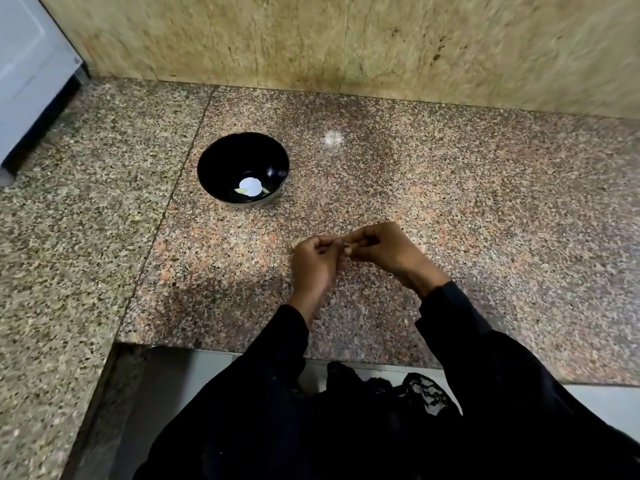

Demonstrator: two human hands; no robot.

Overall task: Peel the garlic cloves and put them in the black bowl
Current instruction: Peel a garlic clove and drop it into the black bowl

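Left hand [317,263]: pinches garlic clove [346,249].
Right hand [382,249]: fingertips pinch same clove.
Black bowl [221,161]: well apart, on counter [485,209].

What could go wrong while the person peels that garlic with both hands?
1. The garlic clove is tiny and pinched between the left hand and the right hand, so it might slip and drop onto the speckled counter, where it could be hard to spot.
2. The black bowl sits off to the left, away from the hands, so a peeled clove might fall on the way over.
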